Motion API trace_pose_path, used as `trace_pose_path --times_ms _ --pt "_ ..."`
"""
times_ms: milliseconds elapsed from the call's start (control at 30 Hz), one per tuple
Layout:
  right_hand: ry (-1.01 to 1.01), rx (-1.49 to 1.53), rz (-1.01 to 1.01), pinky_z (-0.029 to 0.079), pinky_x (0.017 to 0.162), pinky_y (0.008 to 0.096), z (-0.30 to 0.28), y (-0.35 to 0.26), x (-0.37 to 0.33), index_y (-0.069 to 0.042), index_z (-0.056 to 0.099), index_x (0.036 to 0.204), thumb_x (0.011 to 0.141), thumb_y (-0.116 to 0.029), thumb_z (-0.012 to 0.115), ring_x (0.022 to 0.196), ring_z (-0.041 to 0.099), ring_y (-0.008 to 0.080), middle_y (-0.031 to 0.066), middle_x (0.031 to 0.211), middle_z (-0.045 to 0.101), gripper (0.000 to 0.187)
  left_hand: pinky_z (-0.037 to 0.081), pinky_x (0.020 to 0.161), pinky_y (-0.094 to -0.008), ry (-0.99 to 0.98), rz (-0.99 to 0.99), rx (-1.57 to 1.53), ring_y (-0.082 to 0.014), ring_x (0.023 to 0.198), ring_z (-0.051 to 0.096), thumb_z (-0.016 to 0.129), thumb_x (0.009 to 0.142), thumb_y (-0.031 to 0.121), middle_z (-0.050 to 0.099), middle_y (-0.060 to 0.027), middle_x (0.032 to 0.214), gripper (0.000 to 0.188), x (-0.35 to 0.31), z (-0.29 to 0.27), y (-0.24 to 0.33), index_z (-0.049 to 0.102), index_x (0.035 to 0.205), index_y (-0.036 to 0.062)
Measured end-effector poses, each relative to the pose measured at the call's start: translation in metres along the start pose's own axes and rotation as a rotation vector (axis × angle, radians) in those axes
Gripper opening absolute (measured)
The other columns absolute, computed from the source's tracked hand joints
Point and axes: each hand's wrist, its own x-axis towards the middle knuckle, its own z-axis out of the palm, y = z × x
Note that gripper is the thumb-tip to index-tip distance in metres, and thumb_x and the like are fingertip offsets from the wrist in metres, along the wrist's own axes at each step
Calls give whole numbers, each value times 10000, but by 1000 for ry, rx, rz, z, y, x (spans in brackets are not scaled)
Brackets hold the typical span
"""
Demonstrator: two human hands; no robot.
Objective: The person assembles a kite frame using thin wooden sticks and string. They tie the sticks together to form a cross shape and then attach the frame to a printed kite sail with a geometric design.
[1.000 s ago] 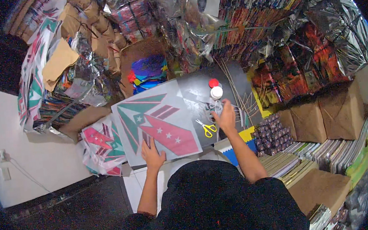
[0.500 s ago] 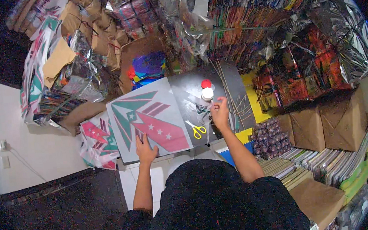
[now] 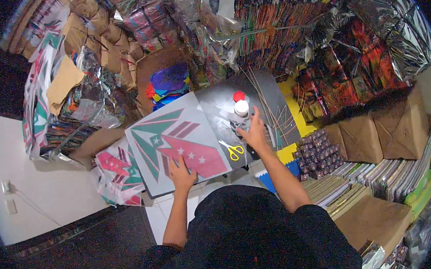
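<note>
A large pale sheet (image 3: 146,122) printed with green and red wing-like shapes and white stars lies on the black table. My left hand (image 3: 182,175) rests on its lower part, fingers spread. At the sheet's right, my right hand (image 3: 256,133) hovers over or touches the tabletop, thumb and fingers apart, with nothing visible in its grasp. Just beyond it stands a white-topped jar (image 3: 242,108), next to a round red lid or container (image 3: 239,96). Yellow-handled scissors (image 3: 235,152) lie between my hands. Small dark and clear scraps (image 3: 238,124) by the right fingers are too blurred to name.
Thin sticks (image 3: 269,112) lie across the table's right side. Similar printed sheets (image 3: 114,167) hang past its left edge. Colourful folded material (image 3: 169,84) sits behind. Brown paper packages (image 3: 400,127), small stacked dark items (image 3: 318,154) and wrapped bundles crowd the right and back.
My right hand has come slightly nearer and left, and its fingers have spread. My left hand has shifted a little to the right on the sheet. The view has tilted slightly.
</note>
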Motion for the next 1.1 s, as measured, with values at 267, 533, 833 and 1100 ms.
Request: trace_pose_path --times_ms 267,533,833,1100 --pt "61 231 195 521 808 445 17 -1 10 -80 234 1488 810 -50 691 869 690 371 182 950 702 818 302 1104 -594 -36 -31 17 -479 1432 245 741 750 335 226 -334 1541 915 -8 -9 19 313 1525 104" --pt "250 247 18 521 768 362 1 6 9 -64 315 1465 820 -18 687 784 661 227 106 867 688 746 298 1104 -593 8 18 30 -493 1414 261 754 748 334 235 -334 1530 905 -9 -2 7 330 1513 101" --pt "315 483 43 511 763 280 -34 -3 6 -68 303 1477 861 20 663 837 611 131 80 950 659 719 284 1110 -598 -15 18 7 -480 1421 254 777 726 307 238 -314 1527 925 -1 -4 -1 326 1502 83" --pt "452 644 42 530 755 292 -66 -9 -3 -71 307 1474 855 25 660 888 619 161 92 990 633 719 249 1140 -574 22 40 39 -457 1389 304 751 752 298 307 -300 1492 861 0 -21 17 355 1481 69"
